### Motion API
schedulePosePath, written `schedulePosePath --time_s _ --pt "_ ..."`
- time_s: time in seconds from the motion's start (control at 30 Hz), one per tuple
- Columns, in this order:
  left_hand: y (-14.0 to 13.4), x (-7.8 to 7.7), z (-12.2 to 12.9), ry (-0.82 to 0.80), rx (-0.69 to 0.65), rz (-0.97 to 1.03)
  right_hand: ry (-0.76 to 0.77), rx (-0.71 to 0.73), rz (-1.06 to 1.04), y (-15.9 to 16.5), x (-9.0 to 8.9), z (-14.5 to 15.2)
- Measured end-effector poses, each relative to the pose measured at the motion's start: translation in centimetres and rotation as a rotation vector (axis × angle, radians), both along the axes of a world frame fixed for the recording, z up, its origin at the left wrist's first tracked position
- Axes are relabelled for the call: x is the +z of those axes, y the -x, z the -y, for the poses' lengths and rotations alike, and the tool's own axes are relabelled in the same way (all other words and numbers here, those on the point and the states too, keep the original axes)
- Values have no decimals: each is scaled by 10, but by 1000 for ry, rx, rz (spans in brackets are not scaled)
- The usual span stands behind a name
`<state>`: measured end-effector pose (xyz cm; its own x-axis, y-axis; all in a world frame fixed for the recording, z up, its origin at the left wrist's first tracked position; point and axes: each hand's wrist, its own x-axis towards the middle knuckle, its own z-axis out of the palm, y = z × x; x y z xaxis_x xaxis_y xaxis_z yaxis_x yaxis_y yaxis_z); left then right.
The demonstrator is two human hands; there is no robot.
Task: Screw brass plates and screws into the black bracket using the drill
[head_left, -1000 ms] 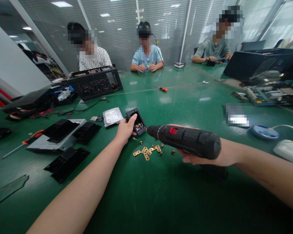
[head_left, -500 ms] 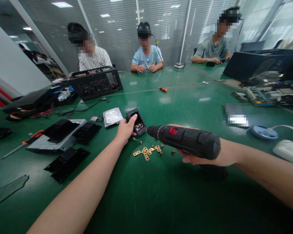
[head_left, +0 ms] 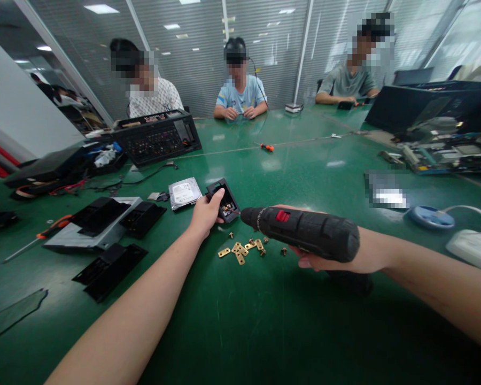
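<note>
My left hand [head_left: 207,215] is closed on a small black box-like part [head_left: 233,197], thumb over its near edge, tilted so its hollow inside shows. Small brass pieces [head_left: 226,207] show inside it. My right hand [head_left: 310,259] grips a black cordless drill [head_left: 304,229] with a red switch on top. The drill's nose points left at the black part, its bit reaching the part's lower right side; whether it touches a screw I cannot make out. Just below, several brass plates [head_left: 239,251] and small screws [head_left: 284,251] lie loose on the green table [head_left: 240,321].
A hard drive [head_left: 184,193] lies beyond my left hand. To the left are black plastic panels [head_left: 111,271], a metal case [head_left: 74,235] and a screwdriver [head_left: 44,235]. A computer chassis [head_left: 160,138], circuit boards [head_left: 433,152] and a blue round object [head_left: 431,217] stand farther out. Three people sit across.
Both hands keep nearly the same places. The drill has shifted very slightly left; the black part stays in my left hand.
</note>
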<state>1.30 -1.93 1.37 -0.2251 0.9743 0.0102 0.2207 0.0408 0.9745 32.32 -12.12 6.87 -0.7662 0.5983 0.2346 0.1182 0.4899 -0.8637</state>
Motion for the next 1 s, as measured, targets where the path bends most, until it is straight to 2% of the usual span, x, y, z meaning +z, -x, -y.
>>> schedulePosePath --time_s 0.4,0.67,1.0 --pt "0 1 0 10 5 -8 -107 -46 2 1 0 -1" --pt "2 -1 0 -4 -10 -7 -93 -52 40 4 10 1" --pt "2 -2 0 -12 -12 -12 8 -4 34 2 5 0"
